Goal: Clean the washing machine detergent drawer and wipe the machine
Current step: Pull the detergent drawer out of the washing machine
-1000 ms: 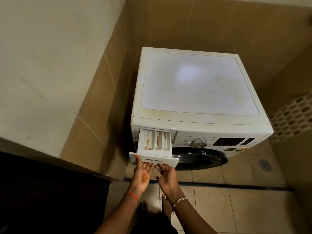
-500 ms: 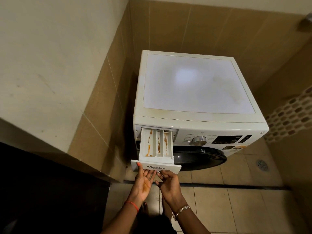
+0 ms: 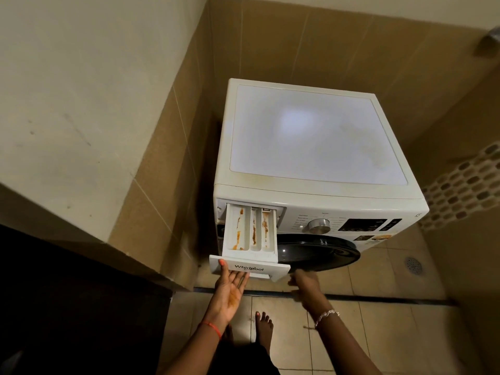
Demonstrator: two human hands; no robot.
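Three stained compartments [image 3: 250, 231] show — left hand [image 3: 230, 290] holds the detergent drawer [image 3: 259, 269]

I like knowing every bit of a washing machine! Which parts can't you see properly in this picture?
All in the head view:
- Detergent drawer: its back end is hidden inside the washing machine.
- Left hand: fingertips hidden under the drawer's front panel.
- Right hand: motion-blurred, so its grip is unclear.
- Labels round the dial: too small to read.
- Door: only its top rim shows, given the steep downward angle.
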